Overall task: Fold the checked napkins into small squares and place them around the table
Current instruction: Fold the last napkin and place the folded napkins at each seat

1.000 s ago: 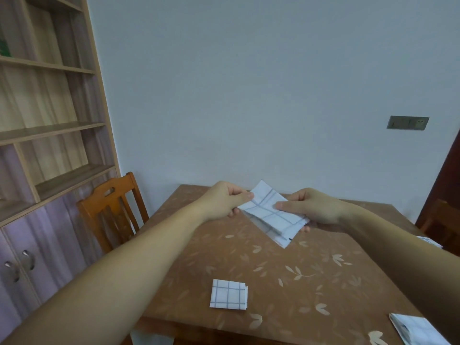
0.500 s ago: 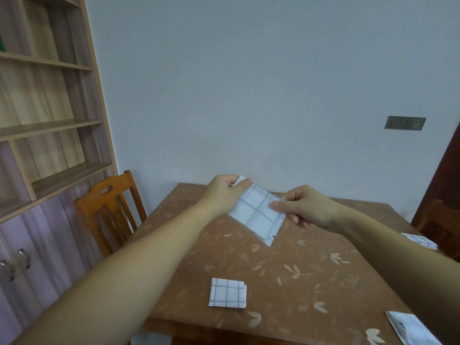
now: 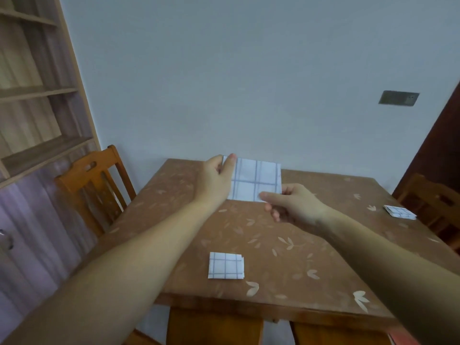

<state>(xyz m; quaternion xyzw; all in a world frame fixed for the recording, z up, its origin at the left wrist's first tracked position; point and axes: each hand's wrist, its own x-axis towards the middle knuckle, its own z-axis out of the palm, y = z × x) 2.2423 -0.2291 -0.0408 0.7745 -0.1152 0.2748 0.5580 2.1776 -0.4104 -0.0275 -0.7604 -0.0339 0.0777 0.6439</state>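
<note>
Beyond 1 folded napkin (image 3: 226, 265) near the table's (image 3: 311, 247) front edge, the right hand (image 3: 291, 207), stretched forward, pinched the lower right corner of a checked napkin (image 3: 256, 181) held over the far side, while the left hand (image 3: 216, 180) pinched its upper left.

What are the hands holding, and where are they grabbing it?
A folded checked napkin. The left hand pinches its top-left corner; the right hand pinches its bottom-right corner.

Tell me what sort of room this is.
Most likely a home dining room: a square table with a leaf-patterned top, a left chair and a right chair drawn up to it, and a wooden shelf unit with cupboards by the wall.
</note>
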